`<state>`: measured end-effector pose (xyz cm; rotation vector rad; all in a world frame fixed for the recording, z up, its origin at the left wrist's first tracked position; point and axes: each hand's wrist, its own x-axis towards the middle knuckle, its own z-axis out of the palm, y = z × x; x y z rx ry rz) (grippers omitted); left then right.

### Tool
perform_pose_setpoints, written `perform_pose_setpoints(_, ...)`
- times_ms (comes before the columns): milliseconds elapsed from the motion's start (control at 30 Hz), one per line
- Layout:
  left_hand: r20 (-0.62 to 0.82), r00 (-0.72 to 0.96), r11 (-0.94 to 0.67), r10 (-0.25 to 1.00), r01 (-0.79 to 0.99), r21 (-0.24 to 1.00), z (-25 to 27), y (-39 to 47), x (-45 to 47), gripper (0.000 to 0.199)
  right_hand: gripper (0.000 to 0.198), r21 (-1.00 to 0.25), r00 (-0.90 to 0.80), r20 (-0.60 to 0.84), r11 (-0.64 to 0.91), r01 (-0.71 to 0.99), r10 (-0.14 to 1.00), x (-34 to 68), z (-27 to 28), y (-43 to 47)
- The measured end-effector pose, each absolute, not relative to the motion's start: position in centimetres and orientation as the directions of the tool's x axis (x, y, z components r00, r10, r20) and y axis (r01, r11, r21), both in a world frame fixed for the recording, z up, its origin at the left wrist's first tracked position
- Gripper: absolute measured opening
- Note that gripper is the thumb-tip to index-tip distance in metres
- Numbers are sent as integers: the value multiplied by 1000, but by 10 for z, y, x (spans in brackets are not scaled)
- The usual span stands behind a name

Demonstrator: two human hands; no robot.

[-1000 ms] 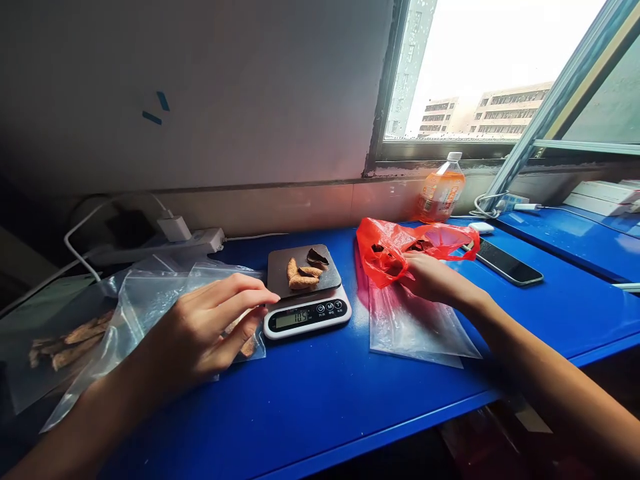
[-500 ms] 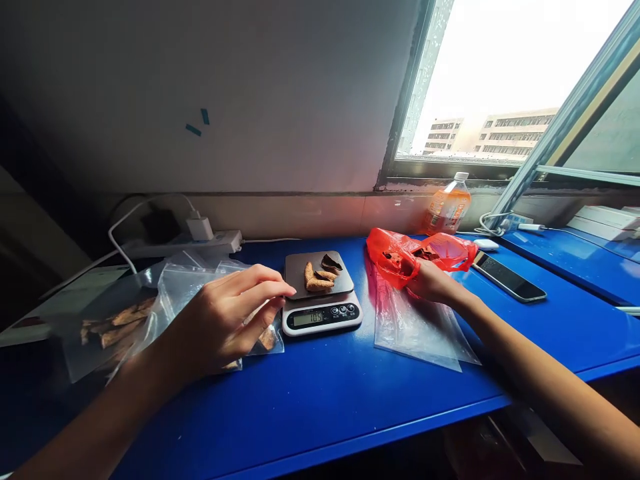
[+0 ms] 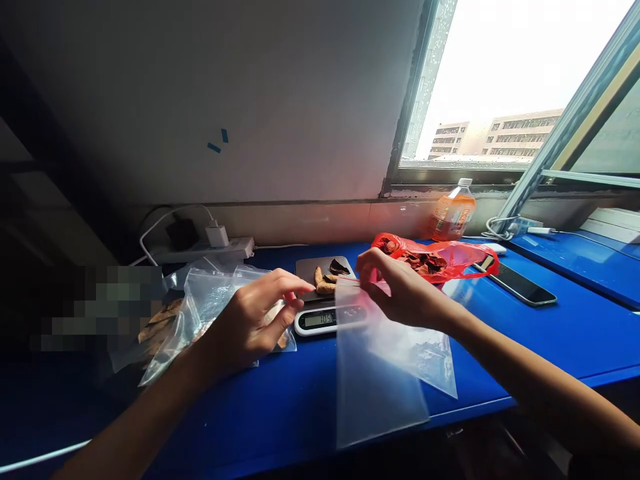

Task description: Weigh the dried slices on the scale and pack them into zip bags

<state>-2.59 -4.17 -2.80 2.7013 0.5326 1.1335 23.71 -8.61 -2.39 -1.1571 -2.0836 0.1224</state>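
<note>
My right hand (image 3: 400, 290) pinches the top edge of a clear zip bag (image 3: 377, 393), which hangs flat and partly covers the kitchen scale (image 3: 301, 327). Dried tan pieces (image 3: 326, 287) and a dark curled piece (image 3: 340, 267) lie on the scale's plate. Its display shows digits like 105. Close to the scale's left side, my left hand (image 3: 260, 310) has thumb and fingers apart, holding nothing. Behind my right hand sits a red plastic bag (image 3: 467, 257) with dark dried pieces (image 3: 425, 263) in it. Another clear bag (image 3: 435, 367) shows behind the held one.
Clear bags (image 3: 200, 300) with dried brown pieces (image 3: 163, 320) lie at the left, partly behind my left arm. A phone (image 3: 525, 280) and an orange drink bottle (image 3: 454, 210) are at the right. A power strip (image 3: 235, 249) with a charger (image 3: 217, 235) stands by the wall.
My right hand has come left from beside the red bag, lifting a clear zip bag off the table to the scale's front. The red bag's opening now shows more of its contents.
</note>
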Motion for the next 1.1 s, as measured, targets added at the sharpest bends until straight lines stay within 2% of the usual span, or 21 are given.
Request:
perform_pose_setpoints(133, 559, 553, -761, 617, 241, 602, -28, -44, -21, 25, 11, -691, -166, 546, 553, 465, 821, 199, -35, -84)
perform_pose_setpoints(233, 381, 608, -608, 696, 217, 764, -30, -44, -15, 25, 12, -776, -134, 519, 531, 340, 844, 186, -53, -89)
perform_pose_setpoints(367, 194, 745, -451, 638, 157, 879, -35, -44, -8, 18, 13, -816, -103, 493, 500, 290, 864, 180, -67, -94)
perform_pose_setpoints(533, 152, 719, -261, 678, 43, 964, -44, -36, -1, 22, 15, -879, -15, 434, 427, 214, 901, 170, -65, -93)
perform_pose_setpoints(667, 28, 703, -101, 710, 63, 993, -45, -33, 3, 25, 18, -894, 126, 434, 409, 181, 892, 158, -64, -95)
perform_pose_setpoints(800, -66, 648, -39, 759, 147, 988, -31, -27, -10, 31, 15, -930, 190, 367, 355, 92, 911, 160, -63, -90)
perform_pose_setpoints(900, 59, 574, -125, 817, 77, 989, -14, -16, -37, 50, 13, -944, 280, 329, 310, 111, 902, 168, -63, -82)
perform_pose_setpoints(967, 192, 472, -296, 860, 157, 942, -3, -10, -52, 57, 13, -935, 295, 353, 325, 140, 888, 171, -63, -80)
perform_pose_setpoints(1000, 293, 387, -416, 874, 288, 862, 0, -10, -56, 52, 14, -932, 285, 362, 335, 142, 887, 171, -63, -80)
perform_pose_setpoints(1033, 439, 307, -535, 844, 449, 715, 1, -12, -57, 46, 14, -931, 262, 363, 338, 136, 894, 170, -64, -81)
perform_pose_setpoints(1067, 573, 290, -616, 766, 586, 527, 0, -16, -56, 38, 15, -934, 231, 355, 334, 127, 906, 168, -65, -83)
perform_pose_setpoints(1100, 660, 344, -670, 668, 663, 333, -2, -21, -52, 30, 15, -936, 198, 348, 330, 118, 916, 166, -66, -85)
